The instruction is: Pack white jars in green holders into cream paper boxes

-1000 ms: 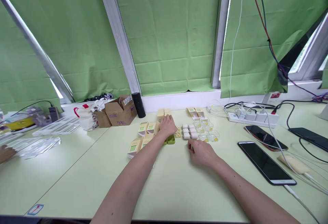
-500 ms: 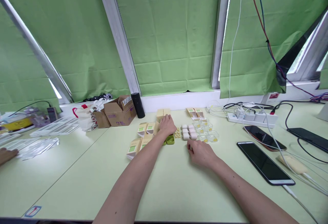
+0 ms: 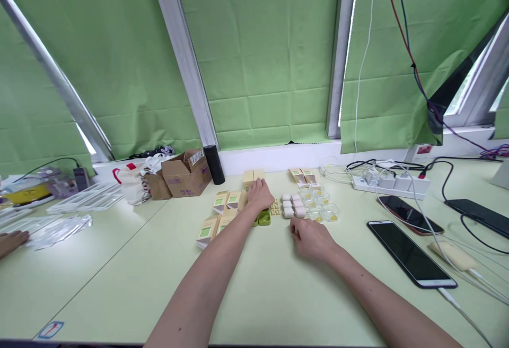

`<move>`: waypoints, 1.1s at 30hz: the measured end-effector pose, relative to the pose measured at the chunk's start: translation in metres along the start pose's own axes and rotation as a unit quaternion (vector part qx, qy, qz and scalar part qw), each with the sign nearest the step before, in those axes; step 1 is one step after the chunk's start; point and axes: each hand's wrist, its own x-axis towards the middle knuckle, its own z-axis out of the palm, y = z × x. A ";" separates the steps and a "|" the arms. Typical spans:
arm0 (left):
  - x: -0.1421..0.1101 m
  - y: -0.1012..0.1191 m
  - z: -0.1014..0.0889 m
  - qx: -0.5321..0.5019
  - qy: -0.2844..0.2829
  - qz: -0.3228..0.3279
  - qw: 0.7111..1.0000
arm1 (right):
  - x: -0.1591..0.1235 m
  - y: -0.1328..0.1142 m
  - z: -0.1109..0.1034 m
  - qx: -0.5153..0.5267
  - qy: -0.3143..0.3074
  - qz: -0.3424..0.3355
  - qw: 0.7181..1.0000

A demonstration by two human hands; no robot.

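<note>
My left hand point(image 3: 259, 194) reaches forward over a group of small olive-green open trays point(image 3: 264, 217), its fingers bent downward, slightly apart. Whatever lies under its palm is hidden. To its left and behind it stand cream cardboard boxes with green labels point(image 3: 207, 230). Close on its right lie small yellowish pieces point(image 3: 275, 209). My right hand point(image 3: 312, 237) rests on the table with its fingers curled in, just in front of white rounded cases point(image 3: 293, 206) set in rows. Beside those cases are clear plastic cups point(image 3: 330, 211) with yellow marks.
A brown carton point(image 3: 186, 174), a black cylinder point(image 3: 214, 163) and a white cloth bag point(image 3: 134, 183) stand at the back left. Phones point(image 3: 411, 252), a power strip point(image 3: 392, 182) and cables lie at right. Another person's hand point(image 3: 12, 243) is at the far left by plastic bags point(image 3: 61, 230).
</note>
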 end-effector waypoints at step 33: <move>-0.134 -0.030 -0.029 0.019 0.060 0.131 0.989 | -0.004 -0.007 0.001 0.019 0.028 -0.002 0.999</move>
